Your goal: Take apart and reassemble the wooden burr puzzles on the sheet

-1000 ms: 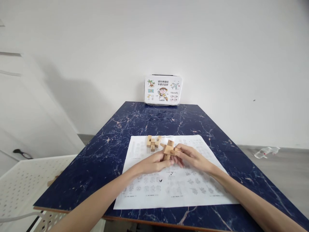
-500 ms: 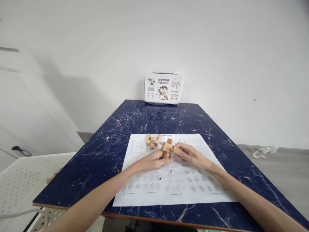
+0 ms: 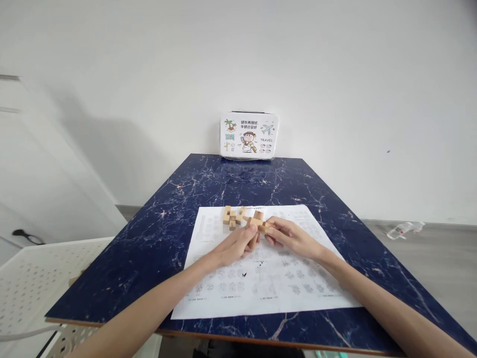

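Both my hands meet over a white printed sheet (image 3: pixel 261 283) lying on the dark blue marbled table (image 3: pixel 156 238). Between them is a partly assembled wooden block puzzle (image 3: pixel 256 222), a cluster of crossed light-wood bars. My left hand (image 3: pixel 236 244) grips it from the lower left with curled fingers. My right hand (image 3: pixel 288 236) pinches a bar sticking out on its right side. Just to the left, a few loose wooden pieces (image 3: pixel 231 217) lie on the sheet's far edge, apart from both hands.
A white box with cartoon travel pictures (image 3: pixel 248 135) stands against the wall at the table's far edge. A white perforated shelf (image 3: pixel 33 278) sits low at the left. A clear plastic bottle (image 3: pixel 404 229) lies on the grey floor at the right.
The puzzle and both hands have shifted slightly up and left in the picture, mostly as the view moved. The grip on the puzzle looks the same.
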Motion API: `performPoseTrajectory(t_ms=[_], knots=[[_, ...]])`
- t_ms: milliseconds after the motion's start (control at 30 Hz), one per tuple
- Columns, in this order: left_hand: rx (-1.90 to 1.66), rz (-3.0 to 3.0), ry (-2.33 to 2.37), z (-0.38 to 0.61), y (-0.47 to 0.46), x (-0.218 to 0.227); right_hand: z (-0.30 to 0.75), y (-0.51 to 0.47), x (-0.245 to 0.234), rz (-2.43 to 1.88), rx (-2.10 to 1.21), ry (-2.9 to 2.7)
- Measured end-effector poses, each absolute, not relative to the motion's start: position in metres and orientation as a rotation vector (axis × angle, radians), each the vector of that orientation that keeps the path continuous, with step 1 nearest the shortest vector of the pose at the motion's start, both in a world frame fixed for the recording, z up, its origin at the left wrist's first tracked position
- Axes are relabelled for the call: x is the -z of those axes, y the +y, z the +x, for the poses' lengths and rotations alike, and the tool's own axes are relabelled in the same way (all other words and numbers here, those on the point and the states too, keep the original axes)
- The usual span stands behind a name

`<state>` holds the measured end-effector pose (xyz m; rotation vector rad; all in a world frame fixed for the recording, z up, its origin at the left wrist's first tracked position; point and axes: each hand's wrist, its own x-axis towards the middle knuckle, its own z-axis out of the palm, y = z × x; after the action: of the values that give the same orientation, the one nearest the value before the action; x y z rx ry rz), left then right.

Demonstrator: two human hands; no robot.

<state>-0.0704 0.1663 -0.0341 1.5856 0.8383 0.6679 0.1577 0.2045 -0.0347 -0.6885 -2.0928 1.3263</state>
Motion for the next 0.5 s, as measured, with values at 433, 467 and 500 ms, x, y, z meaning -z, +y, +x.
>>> performPoseTrajectory(t_ms=[433, 467, 500], knots=[[-1.003, 1.473, 1.036, -0.062, 0.170, 0.041, 0.139, 0.187, 0.046, -0.750, -0.856, -2.198], [-1.016, 1.474, 1.051, -0.062, 0.170, 0.042, 0.138, 0.186, 0.047, -0.761, -0.847, -2.201], [-1.022, 1.475, 1.070, -0.062, 0.170, 0.043, 0.137, 0.186, 0.048, -0.769, -0.843, -2.202]])
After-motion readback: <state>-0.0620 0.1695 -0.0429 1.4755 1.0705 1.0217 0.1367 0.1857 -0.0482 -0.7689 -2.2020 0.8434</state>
